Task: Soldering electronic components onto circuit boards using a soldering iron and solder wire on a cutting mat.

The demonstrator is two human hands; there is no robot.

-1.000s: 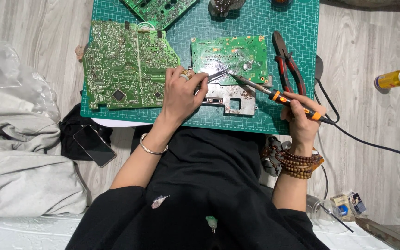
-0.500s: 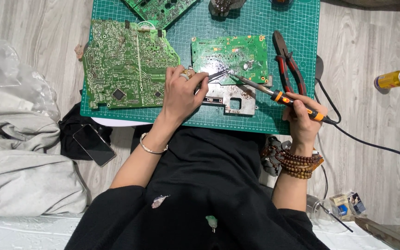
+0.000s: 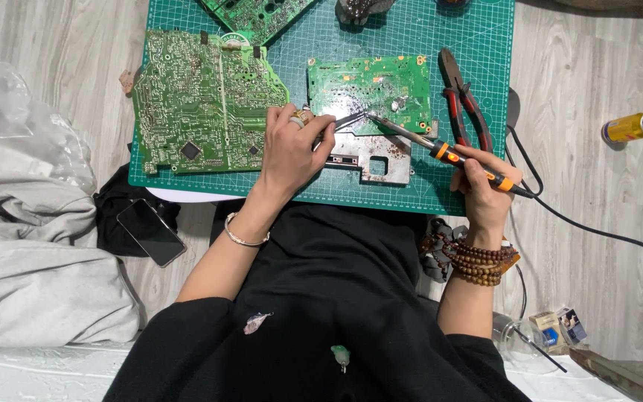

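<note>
- The left hand [image 3: 292,149], near the middle of the frame, is curled and pinches a pair of tweezers [image 3: 347,120]; their tips point right toward the small green circuit board [image 3: 366,89].
- The right hand [image 3: 481,190], at centre right, is closed around the orange-and-black handle of a soldering iron [image 3: 448,155], held like a pen. Its metal tip slants up and left and meets the tweezers' tips at the lower edge of the small board.
- The small board lies in the upper middle of the frame on a green cutting mat [image 3: 411,186]; a grey metal plate [image 3: 373,156] with a square hole sits just below it, touching its lower edge.
- A larger green circuit board [image 3: 202,104] lies on the mat at the upper left, just beside the left hand.
- A 3rd board [image 3: 258,15] is cut off by the top edge of the frame.
- Red-handled pliers [image 3: 466,104] lie on the mat just right of the small board, above the right hand.
- The iron's black cord [image 3: 597,231] runs off to the right across the wooden floor.
- A yellow canister [image 3: 626,128] lies at the far right on the floor.
- A dark phone [image 3: 150,232] lies at the lower left, beside grey cloth [image 3: 39,260].
- The right wrist wears brown bead bracelets [image 3: 478,260]; the left wrist wears a thin bangle [image 3: 243,237].
</note>
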